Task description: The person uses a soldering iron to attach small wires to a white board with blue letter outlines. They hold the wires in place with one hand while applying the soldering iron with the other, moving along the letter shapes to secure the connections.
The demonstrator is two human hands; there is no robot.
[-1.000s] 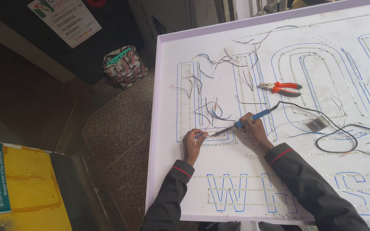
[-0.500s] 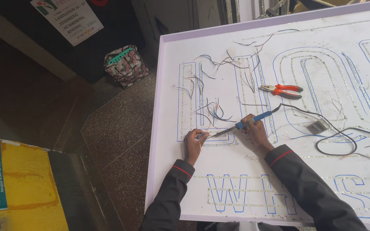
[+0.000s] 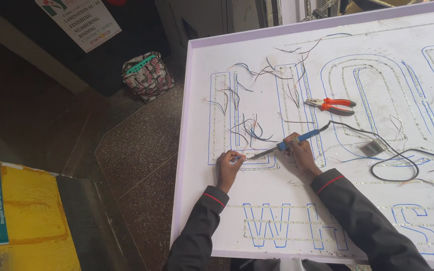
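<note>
White sign board (image 3: pixel 327 200) with blue letter outlines, loose thin wires across it. Right hand (image 3: pixel 300 153) closed around blue-handled soldering iron (image 3: pixel 287 145), tip lowered to board just beside left hand (image 3: pixel 227 168). Left hand fingers curled, pinching thin wire (image 3: pixel 237 159) against board at iron tip. Black cord (image 3: pixel 393 155) trails right from handle. Orange-handled pliers (image 3: pixel 331 105) lie further up board. Patterned bag (image 3: pixel 148 75) on floor, left of board.

The floor (image 3: pixel 141 150) is dark speckled stone, cut by thin seams, shading into deep shadow toward the left. A patterned bag (image 3: pixel 148 75) with a teal top sits against the dark wall. A white printed notice (image 3: pixel 79 21) hangs above, and a yellow board (image 3: pixel 23 221) lies bottom left.
</note>
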